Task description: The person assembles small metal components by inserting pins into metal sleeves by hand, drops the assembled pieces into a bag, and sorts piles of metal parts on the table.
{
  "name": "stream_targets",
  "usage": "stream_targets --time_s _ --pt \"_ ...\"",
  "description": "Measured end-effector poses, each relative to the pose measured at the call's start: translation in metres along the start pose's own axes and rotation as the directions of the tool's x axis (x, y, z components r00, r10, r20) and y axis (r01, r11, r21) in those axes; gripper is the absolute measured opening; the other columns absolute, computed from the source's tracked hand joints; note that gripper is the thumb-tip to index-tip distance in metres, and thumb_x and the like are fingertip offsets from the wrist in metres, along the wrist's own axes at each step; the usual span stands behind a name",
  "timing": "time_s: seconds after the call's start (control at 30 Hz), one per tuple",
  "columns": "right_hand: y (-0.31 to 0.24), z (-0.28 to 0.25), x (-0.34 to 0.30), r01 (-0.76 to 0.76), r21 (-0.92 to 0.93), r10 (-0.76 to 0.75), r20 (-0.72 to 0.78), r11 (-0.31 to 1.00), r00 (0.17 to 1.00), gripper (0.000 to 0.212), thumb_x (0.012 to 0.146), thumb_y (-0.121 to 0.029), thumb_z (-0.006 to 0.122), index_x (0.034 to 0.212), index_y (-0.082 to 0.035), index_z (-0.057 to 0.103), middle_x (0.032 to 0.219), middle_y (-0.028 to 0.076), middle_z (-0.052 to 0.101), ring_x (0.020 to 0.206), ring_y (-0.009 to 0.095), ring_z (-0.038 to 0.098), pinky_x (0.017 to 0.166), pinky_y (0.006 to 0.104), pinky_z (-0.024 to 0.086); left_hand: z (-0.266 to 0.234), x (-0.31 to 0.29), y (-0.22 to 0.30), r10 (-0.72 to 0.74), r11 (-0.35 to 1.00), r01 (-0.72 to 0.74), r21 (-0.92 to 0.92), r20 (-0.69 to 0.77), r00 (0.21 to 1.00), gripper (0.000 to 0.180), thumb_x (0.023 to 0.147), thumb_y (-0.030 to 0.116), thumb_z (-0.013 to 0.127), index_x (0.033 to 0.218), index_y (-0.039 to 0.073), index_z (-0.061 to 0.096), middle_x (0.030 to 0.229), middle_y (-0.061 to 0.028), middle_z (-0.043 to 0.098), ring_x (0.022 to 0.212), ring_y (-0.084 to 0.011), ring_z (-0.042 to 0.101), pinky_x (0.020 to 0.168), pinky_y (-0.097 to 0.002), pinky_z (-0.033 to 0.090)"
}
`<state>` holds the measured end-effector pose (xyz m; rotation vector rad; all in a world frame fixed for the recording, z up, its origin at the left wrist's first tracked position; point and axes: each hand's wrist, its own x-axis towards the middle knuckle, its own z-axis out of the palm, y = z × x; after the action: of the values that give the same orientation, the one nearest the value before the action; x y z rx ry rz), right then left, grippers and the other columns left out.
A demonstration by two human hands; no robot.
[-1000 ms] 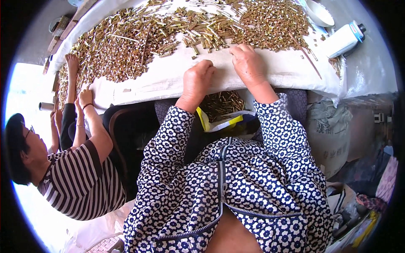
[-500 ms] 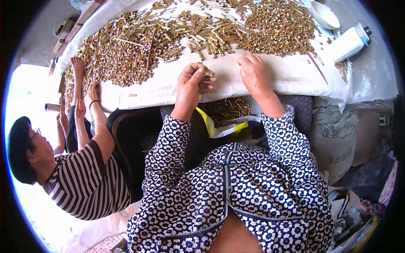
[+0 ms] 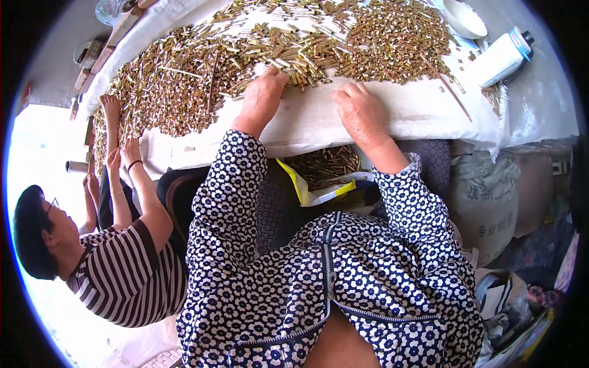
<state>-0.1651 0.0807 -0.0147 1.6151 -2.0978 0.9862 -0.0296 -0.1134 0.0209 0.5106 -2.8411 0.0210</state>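
Note:
My left hand [image 3: 262, 97] reaches to the near edge of a loose heap of long, thin brass-coloured metal pieces [image 3: 300, 66]. Its fingers are curled down, and whatever they hold is hidden beneath them. To its right, my right hand [image 3: 361, 115] rests on the pale cloth [image 3: 307, 116] covering the table. Those fingers are bent together, thumb side toward the left hand, and I cannot make out anything in them. Beyond it lies a dense heap of short brass-coloured pieces [image 3: 402, 46].
Another heap of short pieces [image 3: 178, 86] spreads at the left, where a person in a striped shirt [image 3: 132, 270] works. Thin brown sticks [image 3: 446, 87] lie on the cloth. A white can [image 3: 503, 58] and white bowl [image 3: 464, 19] stand far right. Below the table edge, an open bag [image 3: 322, 167] holds metal pieces.
My left hand has moved away and slightly left to the heap; the brass piece seen in its fingers before is out of sight. The right hand stays almost in place.

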Motion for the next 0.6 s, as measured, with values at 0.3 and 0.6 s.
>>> stream_targets --time_s 0.3,0.6 --pt "-0.012 -0.003 -0.010 -0.237 0.555 0.204 0.121 0.798 0.971 0.013 0.081 0.002 0.061 0.089 -0.007 0.065 0.084 0.001 0.061 0.074 0.012 0.060 0.067 0.0239 0.049 -0.015 -0.036 0.054 -0.380 -0.027 0.259 -0.965 0.250 0.891 0.021 0.092 0.006 0.057 0.111 0.000 0.052 0.087 -0.0077 0.060 0.074 -0.0142 0.063 0.058 -0.0237 0.052" --pt "-0.025 -0.013 -0.018 -0.483 0.748 0.293 0.387 0.455 0.874 0.008 0.086 0.001 0.060 0.093 0.000 0.062 0.086 -0.002 0.063 0.080 0.005 0.057 0.073 0.0198 0.046 -0.006 -0.061 0.083 -0.354 -0.322 0.249 -0.913 0.361 0.863 0.012 0.094 0.010 0.055 0.104 0.003 0.055 0.086 -0.0059 0.062 0.073 -0.0120 0.063 0.058 -0.0218 0.051"
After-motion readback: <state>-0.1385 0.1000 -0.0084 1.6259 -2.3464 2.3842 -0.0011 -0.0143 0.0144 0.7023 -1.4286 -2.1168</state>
